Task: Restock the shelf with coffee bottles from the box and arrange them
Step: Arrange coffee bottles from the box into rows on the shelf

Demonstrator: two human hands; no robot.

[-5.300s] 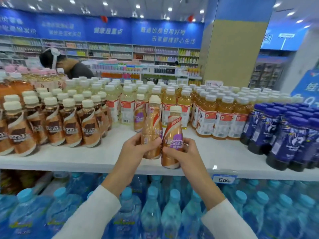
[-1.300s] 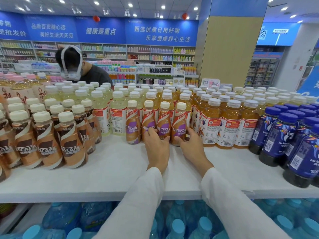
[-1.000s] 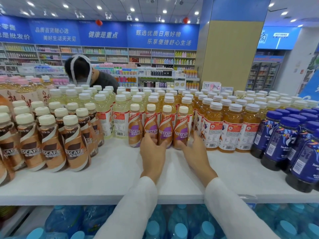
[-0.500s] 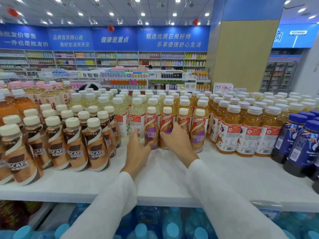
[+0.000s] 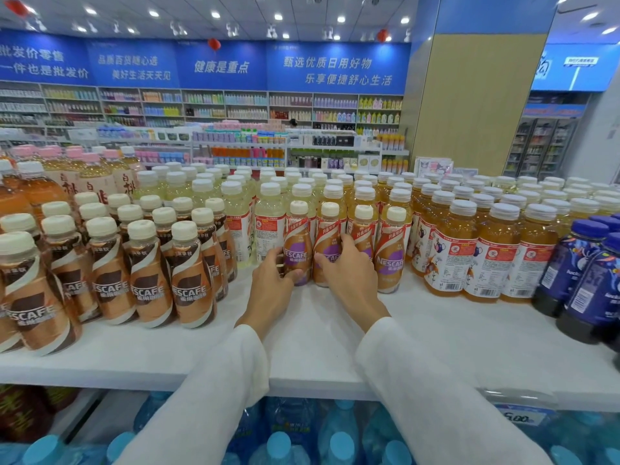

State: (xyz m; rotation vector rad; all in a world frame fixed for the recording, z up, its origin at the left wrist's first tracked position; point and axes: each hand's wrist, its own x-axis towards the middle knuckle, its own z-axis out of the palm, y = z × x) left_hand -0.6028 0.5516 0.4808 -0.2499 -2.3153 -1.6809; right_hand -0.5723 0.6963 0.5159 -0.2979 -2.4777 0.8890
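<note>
- Head view, centre: row of four purple-label Nescafe bottles [image 5: 390, 260] stands upright on the white shelf [image 5: 335, 344], side by side, cream caps up, labels facing fwd.
- Left hand [image 5: 271, 283] grips the leftmost bottle [image 5: 298, 239] low down. Thumb lies across its front near the base, fingers curl round its left side.
- Right hand [image 5: 350, 273] grips the 2nd bottle [image 5: 327, 236]. Thumb is on the label front, fingers wrap round its right side, into the gap before the 3rd bottle [image 5: 364, 226].
- Both bottle bases look to be on the shelf; arms in white sleeves [image 5: 214, 397] reach in over the front edge.
- Left of the row: block of brown-label Nescafe bottles [image 5: 191, 280], several rows deep, apart from the purple ones.
- Just behind the row: pale yellow drink bottles [image 5: 268, 223], white caps.
- Right: amber tea bottles [image 5: 449, 253], just beside the 4th purple bottle; further right, dark bottles w/ blue caps [image 5: 587, 273].
- Below the shelf: water bottles w/ light-blue caps [image 5: 339, 441]; price tag [image 5: 518, 417] on the shelf edge at right.
</note>
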